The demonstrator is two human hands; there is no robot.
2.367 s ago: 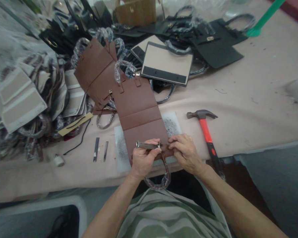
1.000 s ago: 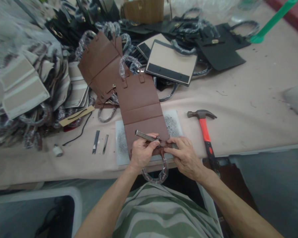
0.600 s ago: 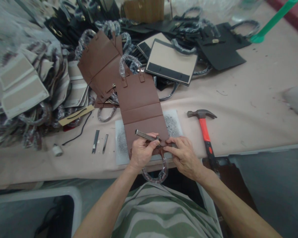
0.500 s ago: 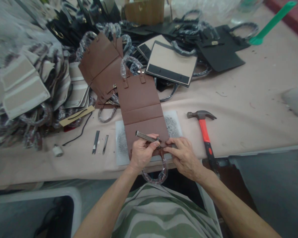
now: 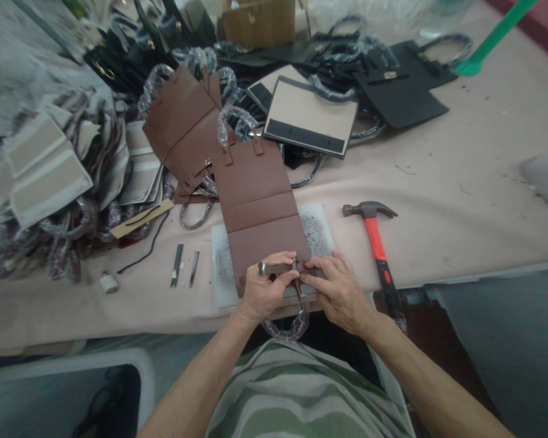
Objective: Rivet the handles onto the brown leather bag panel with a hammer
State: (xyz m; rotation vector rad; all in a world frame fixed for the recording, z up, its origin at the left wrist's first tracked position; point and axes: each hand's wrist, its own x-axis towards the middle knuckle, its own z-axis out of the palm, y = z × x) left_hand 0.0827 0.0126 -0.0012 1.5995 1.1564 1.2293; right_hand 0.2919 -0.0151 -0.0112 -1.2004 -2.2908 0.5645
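Note:
A brown leather bag panel [image 5: 262, 210] lies flat, its lower end between my hands. My left hand [image 5: 267, 289] is closed around a metal punch [image 5: 274, 268], its round end pointing left and its tip near a small metal fitting at the panel's lower edge. Beside it, my right hand [image 5: 340, 289] pinches a narrow brown strap [image 5: 317, 269] at the same edge; the fingers partly hide it. A plastic-wrapped handle [image 5: 287, 333] hangs from this edge toward my body. Under the panel is a speckled white board [image 5: 318, 228].
A claw hammer [image 5: 375, 234] with a red and black grip lies to the right. Two slim metal tools, a forked one [image 5: 176, 266] and a thinner one [image 5: 194, 269], lie left of the board. Brown panels [image 5: 187, 125], black panels [image 5: 399, 91] and wrapped beige pieces [image 5: 48, 167] are piled behind.
The punch in my left hand has swung from slanting up and left to nearly level, its round end lower. My right hand stays at the strap. The view has shifted slightly.

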